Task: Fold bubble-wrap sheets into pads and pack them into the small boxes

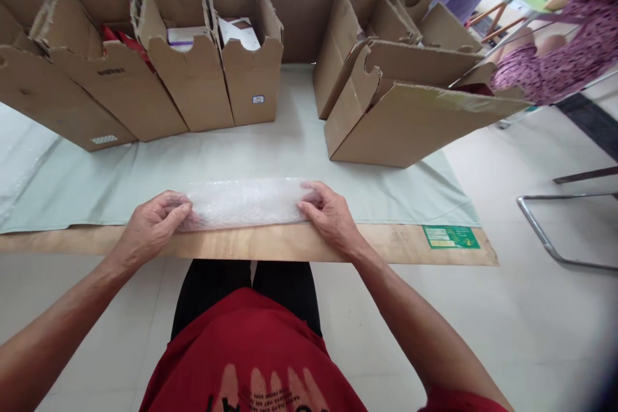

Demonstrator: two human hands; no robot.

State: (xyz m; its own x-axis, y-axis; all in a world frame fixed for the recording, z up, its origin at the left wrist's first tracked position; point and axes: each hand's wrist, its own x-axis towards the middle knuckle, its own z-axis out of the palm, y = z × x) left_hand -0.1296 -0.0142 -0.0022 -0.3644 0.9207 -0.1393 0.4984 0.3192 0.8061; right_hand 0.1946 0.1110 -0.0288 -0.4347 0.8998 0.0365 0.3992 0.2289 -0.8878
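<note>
A long, folded strip of clear bubble wrap (246,203) lies at the table's front edge, stretched between my two hands. My left hand (161,219) pinches its left end between thumb and fingers. At the opposite end, my right hand (331,212) grips the wrap the same way, thumb on top. Whether anything is wrapped inside cannot be made out. Underneath is a pale green cloth (290,148) covering most of the wooden table (270,244).
Open cardboard boxes (193,90) stand in a row at the back left, some with items inside. More boxes (386,122) are at the back right. More bubble wrap (22,154) lies far left. A person in patterned purple clothing (555,64) sits beyond, right.
</note>
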